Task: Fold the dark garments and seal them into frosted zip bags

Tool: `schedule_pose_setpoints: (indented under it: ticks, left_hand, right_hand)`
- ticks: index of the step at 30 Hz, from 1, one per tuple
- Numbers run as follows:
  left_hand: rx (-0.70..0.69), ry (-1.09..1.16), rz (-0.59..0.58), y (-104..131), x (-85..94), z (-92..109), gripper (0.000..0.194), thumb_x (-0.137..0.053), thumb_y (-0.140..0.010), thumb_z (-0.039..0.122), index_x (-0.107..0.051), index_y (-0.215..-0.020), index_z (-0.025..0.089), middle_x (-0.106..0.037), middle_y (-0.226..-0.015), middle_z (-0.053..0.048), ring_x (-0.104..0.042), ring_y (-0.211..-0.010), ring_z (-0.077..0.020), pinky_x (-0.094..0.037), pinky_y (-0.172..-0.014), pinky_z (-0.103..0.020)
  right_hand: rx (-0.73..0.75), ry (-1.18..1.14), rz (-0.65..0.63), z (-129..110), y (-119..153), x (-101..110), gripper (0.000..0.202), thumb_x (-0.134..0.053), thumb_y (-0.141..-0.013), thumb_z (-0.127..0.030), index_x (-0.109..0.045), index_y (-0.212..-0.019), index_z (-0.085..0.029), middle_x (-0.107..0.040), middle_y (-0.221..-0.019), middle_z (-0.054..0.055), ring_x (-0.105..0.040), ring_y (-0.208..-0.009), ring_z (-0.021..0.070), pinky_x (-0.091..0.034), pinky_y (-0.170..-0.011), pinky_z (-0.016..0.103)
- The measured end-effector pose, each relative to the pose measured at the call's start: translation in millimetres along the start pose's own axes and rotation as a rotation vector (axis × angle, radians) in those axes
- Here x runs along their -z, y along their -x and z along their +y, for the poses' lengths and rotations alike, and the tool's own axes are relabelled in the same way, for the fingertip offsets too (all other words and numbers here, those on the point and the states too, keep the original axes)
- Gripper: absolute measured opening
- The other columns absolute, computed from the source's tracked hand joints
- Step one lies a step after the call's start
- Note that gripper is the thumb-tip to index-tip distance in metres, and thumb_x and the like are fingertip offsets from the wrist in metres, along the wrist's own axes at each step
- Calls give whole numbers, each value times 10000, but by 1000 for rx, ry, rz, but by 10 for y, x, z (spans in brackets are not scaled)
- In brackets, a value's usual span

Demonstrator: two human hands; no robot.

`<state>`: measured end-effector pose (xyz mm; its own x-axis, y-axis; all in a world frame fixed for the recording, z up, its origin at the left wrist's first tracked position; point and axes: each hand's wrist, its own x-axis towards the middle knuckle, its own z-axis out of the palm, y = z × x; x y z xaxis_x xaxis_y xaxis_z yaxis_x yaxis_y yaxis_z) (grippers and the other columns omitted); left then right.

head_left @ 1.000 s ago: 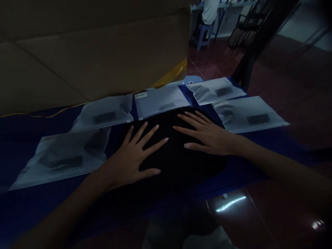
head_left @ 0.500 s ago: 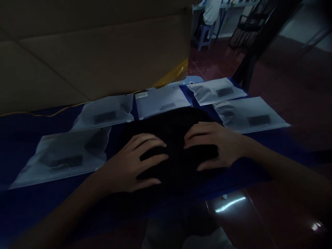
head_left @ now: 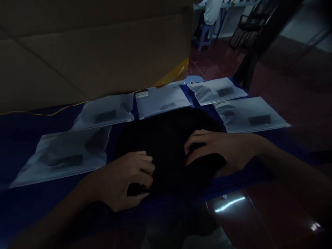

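Observation:
A dark black cloth bundle (head_left: 168,138), its details lost in the dim light, lies in front of me on the blue table cover (head_left: 28,204). At its near left side, my left hand (head_left: 129,180) has its fingers curled into the cloth, with the thumb below them. My right hand (head_left: 215,148) rests on the right part of the bundle. Its fingers are bent downward and the thumb stands apart from them. White zip bags with dark printed labels surround the bundle: one bag (head_left: 70,152) is nearest my left hand, another bag (head_left: 251,114) nearest my right.
More white bags lie behind the bundle, including a middle bag (head_left: 162,100) and a far-right bag (head_left: 218,90). A large cardboard box (head_left: 93,58) stands along the back left. Beyond are a person on a blue stool (head_left: 205,36), a black chair (head_left: 250,24) and a dark slanted post (head_left: 256,48).
My left hand has moved toward me and slightly left, and its fingers have curled in. My right hand has shifted slightly toward me. The bags have stayed in place.

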<state>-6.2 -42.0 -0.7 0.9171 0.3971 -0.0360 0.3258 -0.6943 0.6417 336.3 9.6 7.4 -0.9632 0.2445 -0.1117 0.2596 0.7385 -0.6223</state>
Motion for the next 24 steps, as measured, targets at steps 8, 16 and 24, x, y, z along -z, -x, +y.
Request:
schedule_pose_setpoints:
  ticks: [8, 16, 24]
  left_hand:
    - [23, 167, 60, 15, 127, 0, 108, -653, -886, 158, -659, -811, 237, -745, -890, 39, -675, -860, -147, -490, -897, -288]
    - [82, 233, 51, 12, 165, 10, 121, -678, -888, 187, -646, -777, 224, -720, -834, 29, -658, -801, -140, -515, -847, -266]
    - [57, 536, 6, 32, 186, -57, 253, -670, -937, 327, -557, -737, 221, -599, -720, 13, -587, -718, -152, -486, -818, -336]
  right_hand:
    - [5, 55, 223, 29, -8, -80, 581, -695, -770, -100, -702, -1326, -269, -495, -1502, 99, -556, -1283, 264, -496, -1049, 441]
    - [-26, 96, 243, 62, -36, -98, 479, -658, -757, -108, -703, -1223, -211, -703, -1112, 43, -664, -945, 189, -521, -883, 356]
    - [-3, -250, 193, -37, 43, 81, 234, -598, -858, -73, -702, -1030, -195, -733, -978, 15, -693, -841, 138, -550, -757, 259]
